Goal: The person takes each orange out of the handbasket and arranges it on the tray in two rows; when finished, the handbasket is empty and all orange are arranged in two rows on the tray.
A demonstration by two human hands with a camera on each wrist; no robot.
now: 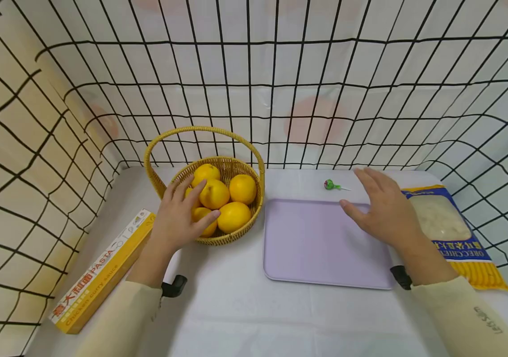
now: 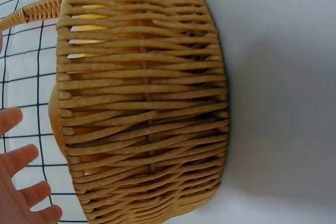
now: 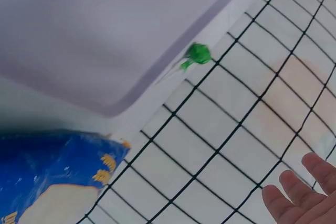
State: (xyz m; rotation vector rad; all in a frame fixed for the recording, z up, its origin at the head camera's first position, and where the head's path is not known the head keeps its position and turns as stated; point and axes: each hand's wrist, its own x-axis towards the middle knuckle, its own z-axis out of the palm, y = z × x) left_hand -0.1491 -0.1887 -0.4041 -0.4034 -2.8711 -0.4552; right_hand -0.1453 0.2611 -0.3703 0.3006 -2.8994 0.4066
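Note:
My left hand [image 1: 178,213] is spread above the near left side of a wicker basket [image 1: 224,240], holding nothing. Several yellow, lemon-like fruits [image 1: 233,217] fill the basket, and its tall handle [image 1: 205,129] stands up. In the left wrist view the fingers [image 2: 21,158] are apart from the basket's woven wall [image 2: 142,98]. My right hand [image 1: 383,210] hovers over the right part of a pale purple tray [image 1: 321,243], fingers extended and nothing held. Just behind the tray lies a lollipop [image 1: 329,184] in a green wrapper, also visible as a green lollipop [image 3: 198,53] in the right wrist view.
A yellow and white pasta box [image 1: 102,270] lies slanted at the left. On the right, a blue and yellow bag of orecchiette [image 1: 450,223] lies partly behind the right forearm. Black wire mesh [image 1: 276,89] encloses the white-covered table [image 1: 254,317] at the back and sides.

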